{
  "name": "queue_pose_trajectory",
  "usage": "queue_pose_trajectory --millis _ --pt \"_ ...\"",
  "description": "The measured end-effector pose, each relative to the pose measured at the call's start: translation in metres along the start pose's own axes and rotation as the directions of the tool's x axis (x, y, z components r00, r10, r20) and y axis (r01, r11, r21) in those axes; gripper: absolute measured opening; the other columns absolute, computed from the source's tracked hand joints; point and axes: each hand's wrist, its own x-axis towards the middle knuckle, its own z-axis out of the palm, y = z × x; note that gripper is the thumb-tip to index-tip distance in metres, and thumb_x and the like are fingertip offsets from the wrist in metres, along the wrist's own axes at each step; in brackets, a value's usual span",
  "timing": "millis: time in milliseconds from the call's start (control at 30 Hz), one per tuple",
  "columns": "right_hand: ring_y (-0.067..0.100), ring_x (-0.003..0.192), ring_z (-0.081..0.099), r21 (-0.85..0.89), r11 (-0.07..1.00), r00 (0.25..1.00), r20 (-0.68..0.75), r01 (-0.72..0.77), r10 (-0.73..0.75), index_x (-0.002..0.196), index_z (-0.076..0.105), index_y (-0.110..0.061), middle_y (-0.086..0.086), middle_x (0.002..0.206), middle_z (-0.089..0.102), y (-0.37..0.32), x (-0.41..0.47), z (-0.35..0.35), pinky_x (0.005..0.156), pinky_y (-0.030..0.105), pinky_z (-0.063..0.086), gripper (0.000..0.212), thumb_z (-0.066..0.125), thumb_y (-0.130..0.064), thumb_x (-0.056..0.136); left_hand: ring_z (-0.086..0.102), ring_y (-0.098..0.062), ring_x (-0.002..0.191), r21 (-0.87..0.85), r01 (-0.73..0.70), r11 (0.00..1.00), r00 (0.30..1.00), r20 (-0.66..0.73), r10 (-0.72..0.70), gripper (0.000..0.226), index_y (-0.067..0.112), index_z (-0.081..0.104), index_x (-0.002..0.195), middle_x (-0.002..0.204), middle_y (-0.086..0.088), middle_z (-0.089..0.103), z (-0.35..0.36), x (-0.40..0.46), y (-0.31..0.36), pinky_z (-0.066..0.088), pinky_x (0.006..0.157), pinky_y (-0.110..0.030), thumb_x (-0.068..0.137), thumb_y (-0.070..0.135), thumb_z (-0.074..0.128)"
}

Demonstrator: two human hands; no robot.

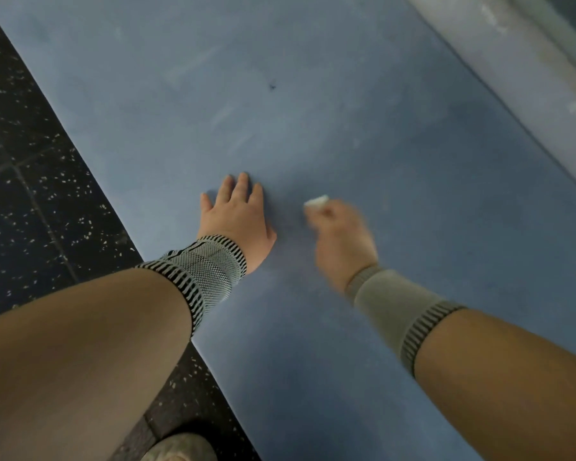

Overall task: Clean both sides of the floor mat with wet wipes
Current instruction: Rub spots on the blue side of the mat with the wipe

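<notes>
Fingers (243,188) of the left hand (236,221) are laid out straight and flat on the blue floor mat (313,111), nothing held; the mat is pinned by the palm. The right hand (341,237) is blurred, fingers curled around a small white wet wipe (317,201), of which only a wad is seen poking out past the knuckles. The wipe is pressed to the mat just beside the left hand. How tight the grip is cannot be told through the blur.

The mat is spread flat, running diagonally across a dark speckled floor (30,168), with a pale wall base (512,54) along its far edge. Faint pale streaks and a small dark spot (272,86) are seen on the upper face. Knit wrist sleeves are worn on both forearms. A shoe (180,447) is seen at the bottom edge.

Risks, as judged:
- The wipe is bunched small, so little contact area is given; patches and the dark spot are likely to be missed.
- The mat could be dragged or rucked by hard strokes if the left palm is lifted.
- The left hand could be bumped by a stroke swept toward it.
- The area under the left palm could be left uncleaned.
- The underside appears not yet reached; it could be forgotten.
</notes>
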Motion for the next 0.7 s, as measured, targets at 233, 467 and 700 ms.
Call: queue_pose_trajectory --millis 233,467,700 --pt "0.012 0.076 0.047 0.003 0.962 0.945 -0.189 -0.271 0.267 0.073 0.054 -0.005 0.003 0.075 0.05 0.065 0.029 -0.015 0.061 0.028 0.028 0.015 0.048 -0.009 0.086 0.001 -0.026 0.148 0.043 -0.024 0.999 0.998 0.058 0.022 0.073 0.016 0.013 0.153 0.162 -0.004 -0.001 -0.004 0.002 -0.003 0.014 0.114 -0.057 0.094 0.046 0.044" --pt "0.029 0.083 0.053 0.136 0.938 0.944 0.031 0.32 -0.327 0.091 0.066 -0.006 0.016 0.088 0.058 -0.024 0.028 0.017 0.075 0.038 0.045 0.01 0.057 -0.004 0.087 0.001 -0.026 0.149 0.046 -0.028 0.999 0.992 0.121 0.022 0.076 0.017 0.012 0.153 0.162 -0.003 -0.003 -0.014 0.001 0.001 0.018 0.112 -0.058 0.094 0.049 0.046" --pt "0.03 0.102 0.053 0.116 0.99 0.996 0.053 -0.083 0.078 0.104 0.062 -0.009 0.013 0.109 0.057 0.007 0.073 -0.004 0.077 0.029 0.037 0.021 0.046 -0.01 0.09 0.001 -0.028 0.148 0.117 -0.021 0.993 0.99 0.14 0.005 0.078 0.012 0.01 0.153 0.161 -0.006 -0.003 -0.017 0.002 0.004 0.019 0.112 -0.057 0.095 0.049 0.048"
